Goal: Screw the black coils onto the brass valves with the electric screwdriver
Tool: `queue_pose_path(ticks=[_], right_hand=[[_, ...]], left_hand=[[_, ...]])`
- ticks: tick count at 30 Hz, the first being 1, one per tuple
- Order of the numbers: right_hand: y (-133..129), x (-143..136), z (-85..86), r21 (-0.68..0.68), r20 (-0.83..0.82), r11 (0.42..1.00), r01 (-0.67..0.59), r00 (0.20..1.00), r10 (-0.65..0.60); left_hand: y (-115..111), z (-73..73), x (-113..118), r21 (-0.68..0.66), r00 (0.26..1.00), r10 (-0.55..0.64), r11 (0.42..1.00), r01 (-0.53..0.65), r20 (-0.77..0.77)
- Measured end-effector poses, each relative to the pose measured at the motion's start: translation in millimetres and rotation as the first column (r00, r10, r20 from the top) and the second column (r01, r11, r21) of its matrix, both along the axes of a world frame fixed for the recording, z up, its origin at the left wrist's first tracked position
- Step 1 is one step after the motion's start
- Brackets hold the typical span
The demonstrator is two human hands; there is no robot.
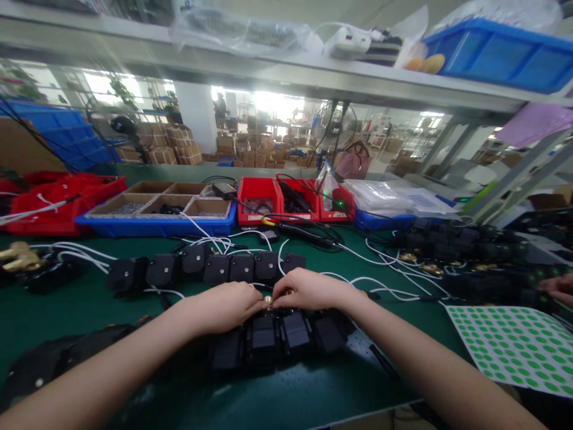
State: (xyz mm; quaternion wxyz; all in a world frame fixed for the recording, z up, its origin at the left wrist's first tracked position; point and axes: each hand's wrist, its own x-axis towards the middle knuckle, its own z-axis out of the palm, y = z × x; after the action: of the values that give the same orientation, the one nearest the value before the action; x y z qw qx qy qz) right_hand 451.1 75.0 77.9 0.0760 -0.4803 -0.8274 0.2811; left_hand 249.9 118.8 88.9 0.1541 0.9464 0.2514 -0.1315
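My left hand [230,306] and my right hand [313,289] meet at a small brass fitting [268,300] behind a row of black box-shaped units [263,337]. Fingers of both hands are closed around the fitting, one hand on each side; the fingertips are partly hidden. The units stand side by side in front of me, their dark faces toward me. Beyond my hands runs another row of black boxes [217,269], each with a small round metal spot, and white cables [215,239] trail from them.
Red bins [259,200] and a blue divided tray [156,227] line the back of the green table. A sheet of green round stickers [514,346] lies at right, near another person's hand [559,289]. More black units [40,364] sit at left. Overhead is a shelf [134,39].
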Motion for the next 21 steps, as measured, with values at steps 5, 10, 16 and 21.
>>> queue_pose_path(ticks=[5, 10, 16, 21], right_hand=[[-23, 4, -4.2, 0.256, -0.055, 0.931, 0.259, 0.966, -0.253], [-73, 42, -2.6, 0.326, -0.202, 0.883, 0.338, 0.937, -0.284], [-122, 70, -5.4, 0.289, -0.159, 0.902, 0.322, 0.945, -0.286], [-136, 77, -14.2, 0.236, -0.109, 0.882, 0.408, 0.913, -0.393]], left_hand=[[-8, 2.6, -14, 0.178, 0.986, 0.121, 0.974, -0.140, 0.114], [-28, -2.8, -64, 0.395, 0.904, -0.138, 0.918, -0.036, 0.404], [-38, -40.7, -92, 0.638, 0.864, -0.287, 0.768, -0.052, 0.415], [-52, -28.8, -61, 0.626, 0.816, -0.292, 0.772, -0.106, 0.499]])
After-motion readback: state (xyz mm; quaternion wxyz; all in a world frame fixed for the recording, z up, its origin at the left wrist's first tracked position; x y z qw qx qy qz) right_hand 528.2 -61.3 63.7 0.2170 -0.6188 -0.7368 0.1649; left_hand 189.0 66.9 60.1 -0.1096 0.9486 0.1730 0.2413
